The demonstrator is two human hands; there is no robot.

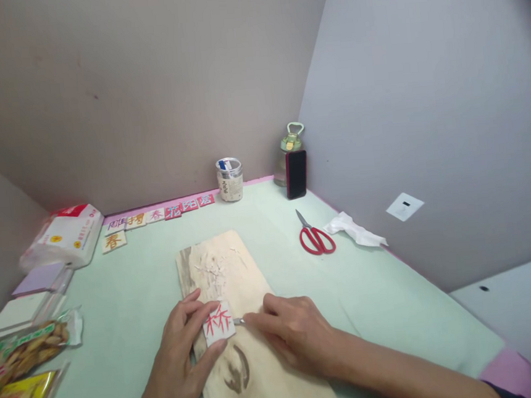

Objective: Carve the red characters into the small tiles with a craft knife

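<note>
**Operator:** Tile (219, 322), small, square, white-faced with a red character: where does it sit?

**Inspector:** On the wooden board (239, 325), near the board's middle, close to the near edge of the pale green table (131, 310). Pale shavings (216, 268) lie on the board just beyond it.

**Operator:** State of the hands?

**Inspector:** Left hand (181, 355): fingers spread and laid along the tile's left and near edges, thumb at its near corner, pinning it flat to the board rather than lifting it. Right hand (296, 332): fingers curled closed around a thin metal-tipped tool (239, 321); only the tip shows, at the tile's right edge. Whether the tip is cutting or only resting there cannot be told.

**Operator:** Handling properties?

**Inspector:** Judged light, stiff and thin; it should slide easily on the board unless pressed down. The shavings suggest a soft, carvable face, so the raised red strokes are likely fragile. Hold by the edges and corners, keeping fingers clear of the tool's path.

**Operator:** Surroundings?

**Inspector:** Red scissors (316, 239) and a crumpled tissue (354, 228) lie far right. A row of finished tiles (159, 214) lines the far wall, with a jar (229, 178) beside it.
</note>
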